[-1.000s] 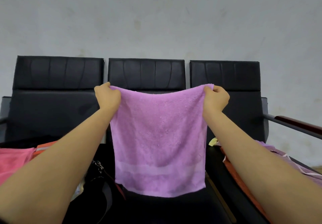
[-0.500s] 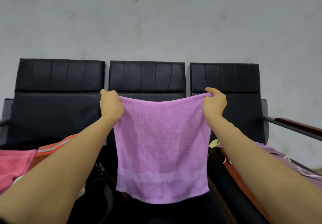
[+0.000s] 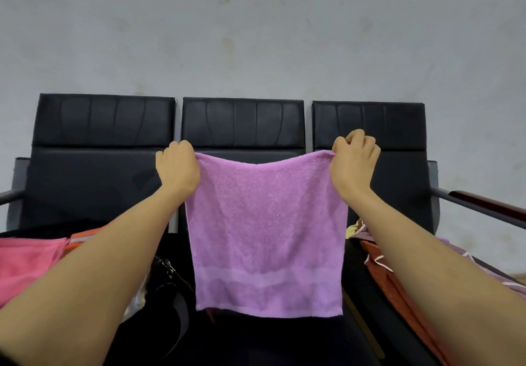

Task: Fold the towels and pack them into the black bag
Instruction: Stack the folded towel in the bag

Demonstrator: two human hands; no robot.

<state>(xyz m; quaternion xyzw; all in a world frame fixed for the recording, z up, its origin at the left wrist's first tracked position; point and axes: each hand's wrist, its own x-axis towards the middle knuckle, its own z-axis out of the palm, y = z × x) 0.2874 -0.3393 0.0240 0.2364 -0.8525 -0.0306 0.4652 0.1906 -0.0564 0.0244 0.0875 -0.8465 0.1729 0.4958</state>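
While the left hand [image 3: 178, 167] and right hand [image 3: 353, 163] pinch the top corners of the purple towel [image 3: 267, 234] in closed fingers, it hangs unfolded below them above the seat. Folding seems barely begun; the black bag [image 3: 168, 288], lower left, awaits packing, and other cloths lie on either side.

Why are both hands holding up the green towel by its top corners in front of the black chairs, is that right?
Almost right, but the colour is wrong. In the head view the towel is purple, not green. The left hand and the right hand each hold a top corner of it, and it hangs in front of the black chairs.
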